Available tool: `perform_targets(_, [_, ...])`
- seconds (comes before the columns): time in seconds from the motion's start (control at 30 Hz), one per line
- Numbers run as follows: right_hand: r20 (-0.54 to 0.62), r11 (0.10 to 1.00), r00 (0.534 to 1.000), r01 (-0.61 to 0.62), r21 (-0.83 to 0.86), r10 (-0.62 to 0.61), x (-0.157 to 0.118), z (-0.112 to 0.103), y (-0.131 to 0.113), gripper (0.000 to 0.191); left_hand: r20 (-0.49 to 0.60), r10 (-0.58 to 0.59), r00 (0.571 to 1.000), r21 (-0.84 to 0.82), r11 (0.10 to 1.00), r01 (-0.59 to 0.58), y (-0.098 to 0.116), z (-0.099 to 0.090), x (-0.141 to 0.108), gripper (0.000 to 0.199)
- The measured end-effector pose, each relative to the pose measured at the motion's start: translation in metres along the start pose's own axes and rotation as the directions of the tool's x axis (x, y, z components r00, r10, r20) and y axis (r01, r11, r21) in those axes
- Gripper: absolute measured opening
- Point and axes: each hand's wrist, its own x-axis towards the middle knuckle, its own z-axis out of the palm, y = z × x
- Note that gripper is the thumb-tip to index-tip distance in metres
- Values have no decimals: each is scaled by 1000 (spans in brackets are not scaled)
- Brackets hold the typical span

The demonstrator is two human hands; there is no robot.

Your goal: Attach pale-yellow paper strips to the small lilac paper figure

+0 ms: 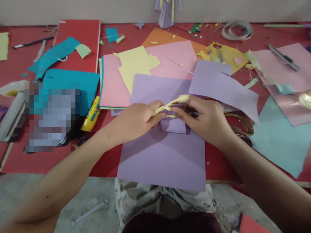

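Observation:
A thin yellow paper strip (173, 101) is looped and crossed over itself between my two hands. My left hand (143, 118) is closed, pinching the strip's left part between thumb and fingers. On the other side my right hand (206, 118) grips the strip's right end between thumb and forefinger. Directly beneath lies a large purple paper sheet (162, 158) that overhangs the table's front edge. A small folded purple piece (173, 125) rests on that sheet, partly hidden by my fingers.
Scissors (239, 124) with dark yellow handles lie right of my right hand, partly under another purple sheet (225, 81). A yellow glue stick (91, 114) is at the left. Behind are pink and yellow papers, a tape roll (237, 30) and a cutter knife (283, 57).

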Motion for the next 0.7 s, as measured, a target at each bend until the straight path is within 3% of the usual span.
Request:
perform_targets(0.17, [-2,997,1000,27,-74,-27,1,0,1,21,17,25,1000,76,997,-26,0,-1,-2,25])
perform_targets(0.7, [-17,992,997,72,-102,-74,1,0,2,23,17,41,999,73,996,-42,-1,1,-1,26])
